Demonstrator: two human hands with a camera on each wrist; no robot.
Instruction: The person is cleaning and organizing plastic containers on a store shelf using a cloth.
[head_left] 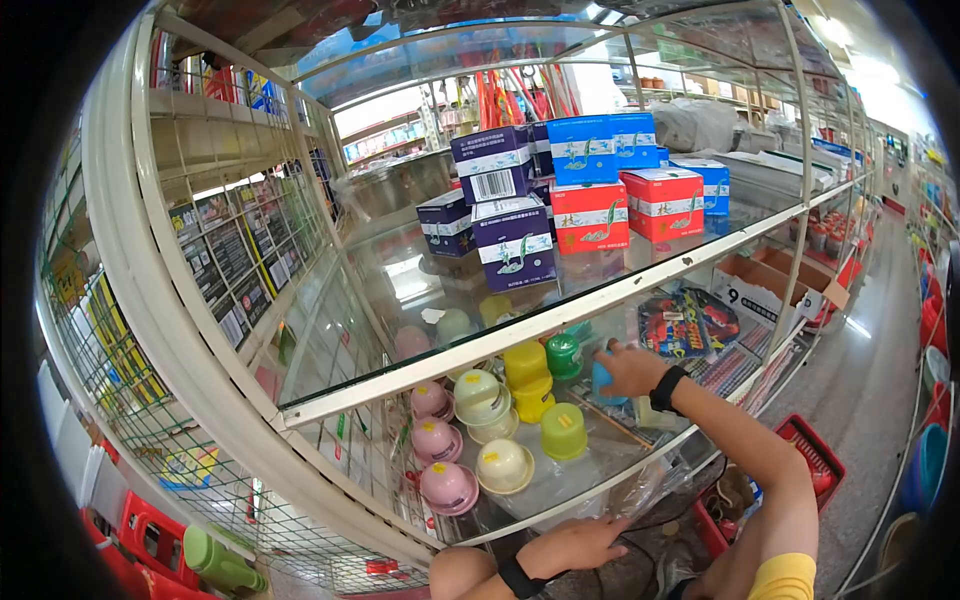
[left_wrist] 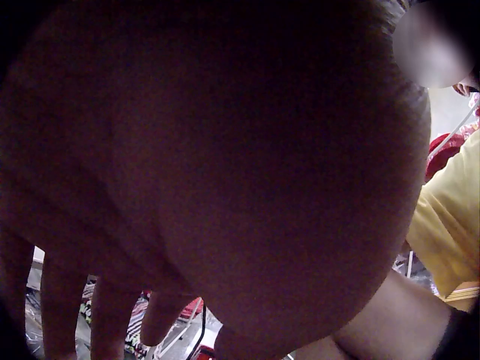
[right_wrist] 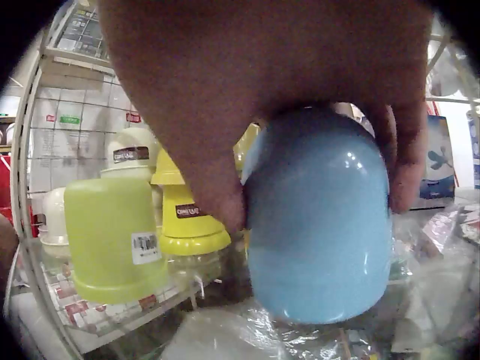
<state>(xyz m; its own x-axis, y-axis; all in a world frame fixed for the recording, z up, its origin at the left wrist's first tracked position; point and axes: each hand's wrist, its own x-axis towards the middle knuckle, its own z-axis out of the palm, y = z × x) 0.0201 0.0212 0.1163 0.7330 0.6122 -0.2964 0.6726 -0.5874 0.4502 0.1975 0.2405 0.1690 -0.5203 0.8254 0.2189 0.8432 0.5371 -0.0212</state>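
A light-blue rounded container point(right_wrist: 319, 217) is gripped by my right hand point(right_wrist: 262, 60), thumb on one side and fingers on the other; in the head view the right hand point(head_left: 636, 371) is over the lower shelf, and the blue container point(head_left: 606, 380) shows partly beside it. Left of it stand a green container point(head_left: 564, 356), a yellow stack point(head_left: 528, 380) and a lime container point(head_left: 563, 432). My left hand point(head_left: 572, 548), fingers extended, is by the shelf's front edge near clear plastic. Its palm point(left_wrist: 210, 165) fills much of the left wrist view.
Pink containers point(head_left: 449, 488) and cream ones point(head_left: 505, 466) stand at the lower shelf's left. Blue, red and purple boxes point(head_left: 514, 243) are stacked on the glass shelf above, behind a white metal rail point(head_left: 540, 325). A red basket point(head_left: 806, 452) is at the lower right.
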